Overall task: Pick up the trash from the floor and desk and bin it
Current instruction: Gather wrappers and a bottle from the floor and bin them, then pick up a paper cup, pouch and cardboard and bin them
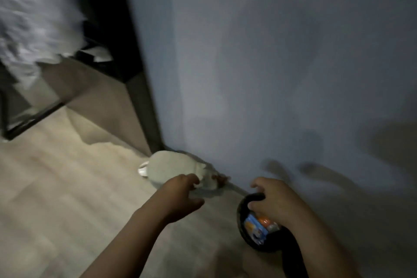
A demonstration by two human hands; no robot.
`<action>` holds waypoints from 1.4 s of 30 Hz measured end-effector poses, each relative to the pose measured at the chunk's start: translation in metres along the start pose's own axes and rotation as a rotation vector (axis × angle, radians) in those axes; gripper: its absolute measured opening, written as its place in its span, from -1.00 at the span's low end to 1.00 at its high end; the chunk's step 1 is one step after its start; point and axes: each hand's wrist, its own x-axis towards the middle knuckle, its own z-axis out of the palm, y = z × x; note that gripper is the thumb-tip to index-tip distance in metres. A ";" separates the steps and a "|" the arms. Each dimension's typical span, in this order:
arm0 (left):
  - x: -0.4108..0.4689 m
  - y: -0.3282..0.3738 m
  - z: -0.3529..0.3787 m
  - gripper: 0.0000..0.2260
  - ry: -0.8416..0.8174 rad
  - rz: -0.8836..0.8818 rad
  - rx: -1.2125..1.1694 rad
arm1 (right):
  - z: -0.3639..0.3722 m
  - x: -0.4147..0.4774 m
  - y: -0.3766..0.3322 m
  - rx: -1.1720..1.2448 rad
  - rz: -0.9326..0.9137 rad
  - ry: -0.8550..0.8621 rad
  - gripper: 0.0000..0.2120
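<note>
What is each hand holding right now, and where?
Right hand holds the black bag by its rim. Left hand touches white trash; grip unclear.

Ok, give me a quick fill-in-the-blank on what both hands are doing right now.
1. The left hand reaches for the white crumpled trash lying on the ____.
2. The right hand grips the rim of the ____ bin.
3. The trash lies at the foot of the ____ wall.

Missing words: floor; black; blue

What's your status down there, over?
Left hand closing on white crumpled trash by the wall. Right hand gripping black bin rim, wrappers inside. Nothing blocking.
</note>
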 end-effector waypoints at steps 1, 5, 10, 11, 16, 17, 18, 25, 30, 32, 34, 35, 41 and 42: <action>-0.014 -0.024 -0.016 -0.57 0.035 -0.040 -0.025 | 0.009 0.006 -0.030 -0.004 -0.046 -0.016 -0.61; -0.067 -0.111 -0.073 -0.55 0.166 -0.189 -0.089 | 0.048 0.025 -0.148 -0.043 -0.223 -0.075 -0.53; -0.123 -0.191 -0.116 -0.57 0.305 -0.334 -0.194 | 0.091 0.031 -0.267 -0.146 -0.389 -0.150 -0.48; -0.132 -0.205 -0.122 -0.57 0.323 -0.362 -0.218 | 0.098 0.033 -0.286 -0.166 -0.427 -0.150 -0.49; -0.168 -0.268 -0.145 -0.57 0.430 -0.513 -0.316 | 0.134 0.056 -0.379 -0.322 -0.596 -0.238 -0.54; -0.173 -0.280 -0.150 -0.58 0.451 -0.543 -0.333 | 0.140 0.062 -0.397 -0.343 -0.627 -0.248 -0.53; -0.176 -0.292 -0.155 -0.58 0.467 -0.572 -0.347 | 0.147 0.068 -0.415 -0.359 -0.656 -0.259 -0.52; -0.182 -0.365 -0.215 -0.59 0.587 -0.732 -0.361 | 0.181 0.120 -0.537 -0.410 -0.852 -0.343 -0.50; -0.183 -0.407 -0.276 -0.58 0.645 -0.833 -0.307 | 0.184 0.152 -0.626 -0.414 -0.968 -0.359 -0.50; -0.182 -0.427 -0.301 -0.57 0.686 -0.874 -0.274 | 0.187 0.166 -0.662 -0.435 -1.027 -0.344 -0.50; -0.183 -0.444 -0.321 -0.58 0.710 -0.901 -0.277 | 0.191 0.177 -0.696 -0.480 -1.089 -0.325 -0.51; -0.184 -0.453 -0.328 -0.58 0.713 -0.912 -0.284 | 0.194 0.181 -0.710 -0.495 -1.109 -0.322 -0.51; -0.194 -0.514 -0.360 -0.57 0.750 -0.965 -0.345 | 0.229 0.200 -0.788 -0.543 -1.158 -0.373 -0.50; -0.196 -0.527 -0.366 -0.57 0.752 -0.967 -0.351 | 0.237 0.202 -0.802 -0.551 -1.160 -0.380 -0.50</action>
